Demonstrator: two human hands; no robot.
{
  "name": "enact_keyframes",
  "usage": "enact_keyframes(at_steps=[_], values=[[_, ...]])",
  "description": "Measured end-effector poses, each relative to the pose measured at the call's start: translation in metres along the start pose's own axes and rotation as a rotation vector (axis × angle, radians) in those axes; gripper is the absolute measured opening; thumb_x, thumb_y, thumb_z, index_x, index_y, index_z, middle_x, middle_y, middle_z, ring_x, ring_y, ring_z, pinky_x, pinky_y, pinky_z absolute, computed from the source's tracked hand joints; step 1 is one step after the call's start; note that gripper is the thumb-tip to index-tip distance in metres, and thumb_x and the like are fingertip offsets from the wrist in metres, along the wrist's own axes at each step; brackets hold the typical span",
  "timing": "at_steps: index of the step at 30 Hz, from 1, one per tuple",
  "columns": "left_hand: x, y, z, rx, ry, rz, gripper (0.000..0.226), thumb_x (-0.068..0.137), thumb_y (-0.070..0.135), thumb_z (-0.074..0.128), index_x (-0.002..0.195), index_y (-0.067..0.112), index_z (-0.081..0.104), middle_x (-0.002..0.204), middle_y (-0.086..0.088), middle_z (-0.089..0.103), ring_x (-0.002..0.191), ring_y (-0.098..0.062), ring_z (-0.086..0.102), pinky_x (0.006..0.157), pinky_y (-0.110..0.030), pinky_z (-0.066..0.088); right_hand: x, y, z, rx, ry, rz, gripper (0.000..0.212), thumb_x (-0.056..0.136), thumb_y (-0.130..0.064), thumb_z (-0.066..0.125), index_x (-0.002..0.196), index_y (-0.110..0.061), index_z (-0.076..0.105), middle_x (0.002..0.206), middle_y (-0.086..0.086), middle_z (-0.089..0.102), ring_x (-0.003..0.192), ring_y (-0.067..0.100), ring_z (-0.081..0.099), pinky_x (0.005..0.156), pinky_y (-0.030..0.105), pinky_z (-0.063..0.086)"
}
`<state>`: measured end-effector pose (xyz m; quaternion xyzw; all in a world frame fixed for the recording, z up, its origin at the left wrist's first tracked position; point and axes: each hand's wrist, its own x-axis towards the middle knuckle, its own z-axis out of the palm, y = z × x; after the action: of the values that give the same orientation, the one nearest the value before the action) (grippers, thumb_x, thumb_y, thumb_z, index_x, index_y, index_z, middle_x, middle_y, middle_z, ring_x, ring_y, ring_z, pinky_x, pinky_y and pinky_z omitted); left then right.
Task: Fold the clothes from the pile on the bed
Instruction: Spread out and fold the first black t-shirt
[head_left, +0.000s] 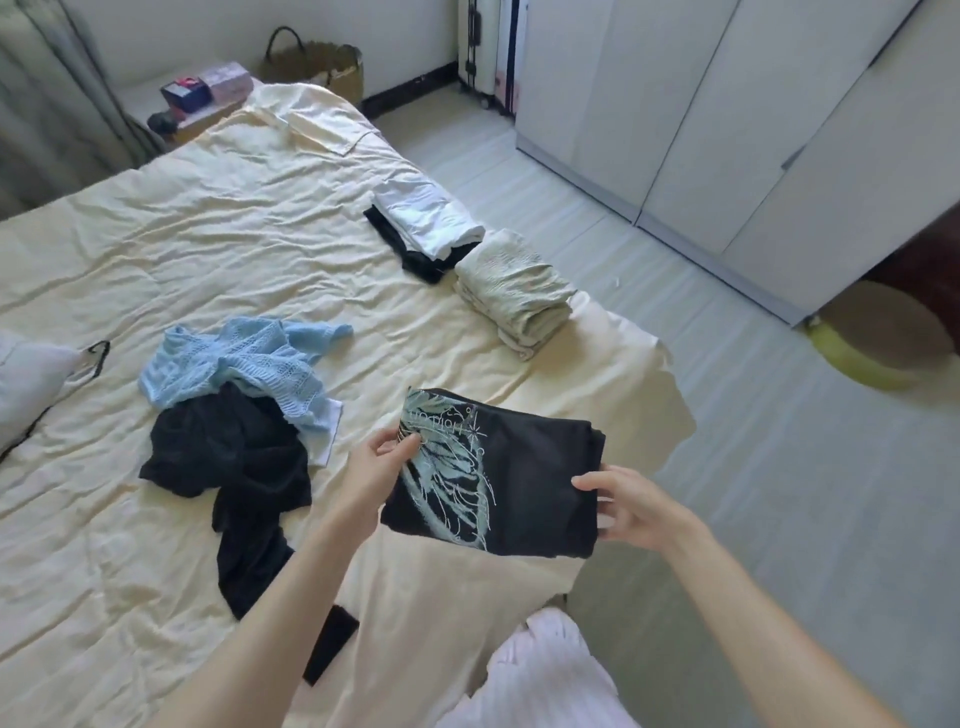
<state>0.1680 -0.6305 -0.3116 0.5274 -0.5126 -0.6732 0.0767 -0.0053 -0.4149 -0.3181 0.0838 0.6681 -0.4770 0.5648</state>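
A folded black T-shirt (524, 478) with a pale blue-green print is held just above the bed's near right corner. My left hand (382, 462) pinches its left edge, thumb on top. Its right edge is gripped by my right hand (631, 506), fingers curled under. On the cream sheet (208, 234) to the left lies the unfolded pile: a light blue knit top (249, 364) over a crumpled black garment (234, 467). Along the bed's right edge sit a folded pale green piece (514, 293) and a folded white piece (426, 218) on a black one.
A flat black object (330, 652) lies on the sheet near my left forearm. A white pillow (28, 384) is at the left edge. White wardrobes (727, 130) line the right wall, with a suitcase (488, 52), a woven basket (317, 65) and a bedside table (197, 104) at the back.
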Motion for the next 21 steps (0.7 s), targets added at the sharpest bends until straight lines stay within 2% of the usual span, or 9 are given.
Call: enact_keyframes(at_steps=[3,6,8,12,15,16,18,21], values=[[0.044,0.036,0.028,0.12,0.07,0.081,0.003,0.091,0.022,0.06,0.091,0.02,0.058,0.085,-0.006,0.068,0.069,-0.02,0.066,0.059,-0.031,0.052,0.038,-0.042,-0.013,0.067,-0.015,0.025,0.026,0.087,-0.007,0.061,0.112,-0.012,0.061,0.108,0.007,0.063,0.094,0.025,0.059,0.069,0.04,0.053],[0.096,0.071,0.062,0.249,0.119,0.118,0.004,0.092,0.025,0.059,0.093,0.023,0.057,0.083,-0.006,0.066,0.071,-0.026,0.066,0.073,-0.044,0.056,0.084,-0.09,-0.031,0.097,-0.035,0.032,0.023,0.087,-0.007,0.062,0.109,-0.013,0.061,0.105,0.005,0.066,0.092,0.023,0.061,0.065,0.039,0.054],[0.135,0.098,0.086,0.357,0.124,0.133,0.011,0.092,0.028,0.058,0.099,0.02,0.056,0.086,-0.006,0.065,0.074,-0.027,0.064,0.078,-0.046,0.054,0.115,-0.123,-0.044,0.129,-0.031,0.038,0.018,0.087,-0.007,0.062,0.104,-0.014,0.061,0.102,0.005,0.066,0.09,0.022,0.061,0.063,0.038,0.054],[0.217,0.16,0.132,0.56,0.171,0.237,0.026,0.094,0.027,0.056,0.115,0.013,0.058,0.099,-0.014,0.065,0.083,-0.028,0.064,0.079,-0.043,0.054,0.172,-0.184,-0.058,0.238,-0.031,0.029,0.014,0.087,-0.003,0.058,0.095,-0.015,0.061,0.092,0.005,0.065,0.083,0.02,0.061,0.066,0.039,0.054],[0.283,0.206,0.161,0.712,0.193,0.375,0.034,0.095,0.028,0.053,0.124,0.009,0.054,0.108,-0.014,0.062,0.078,-0.015,0.059,0.069,-0.029,0.051,0.214,-0.224,-0.056,0.382,-0.057,-0.008,0.018,0.089,-0.001,0.055,0.097,-0.015,0.062,0.086,0.005,0.065,0.079,0.021,0.061,0.069,0.04,0.053],[0.303,0.219,0.17,0.751,0.189,0.404,0.038,0.096,0.028,0.052,0.128,0.008,0.051,0.113,-0.015,0.061,0.081,-0.015,0.059,0.072,-0.028,0.05,0.228,-0.234,-0.054,0.418,-0.063,-0.021,0.019,0.089,0.0,0.054,0.1,-0.014,0.061,0.087,0.006,0.065,0.079,0.022,0.061,0.071,0.042,0.052],[0.343,0.239,0.183,0.811,0.172,0.425,0.043,0.097,0.028,0.05,0.134,0.009,0.045,0.124,-0.016,0.058,0.094,-0.02,0.058,0.09,-0.037,0.048,0.255,-0.249,-0.05,0.47,-0.071,-0.034,0.023,0.09,0.0,0.054,0.108,-0.012,0.059,0.089,0.009,0.065,0.078,0.025,0.061,0.074,0.045,0.049],[0.398,0.251,0.199,0.914,0.169,0.426,0.039,0.097,0.03,0.049,0.133,0.014,0.047,0.126,-0.017,0.057,0.093,-0.019,0.055,0.093,-0.039,0.046,0.295,-0.257,-0.049,0.54,-0.093,-0.029,0.023,0.091,0.001,0.052,0.109,-0.013,0.057,0.083,0.009,0.064,0.071,0.024,0.06,0.071,0.043,0.047]])
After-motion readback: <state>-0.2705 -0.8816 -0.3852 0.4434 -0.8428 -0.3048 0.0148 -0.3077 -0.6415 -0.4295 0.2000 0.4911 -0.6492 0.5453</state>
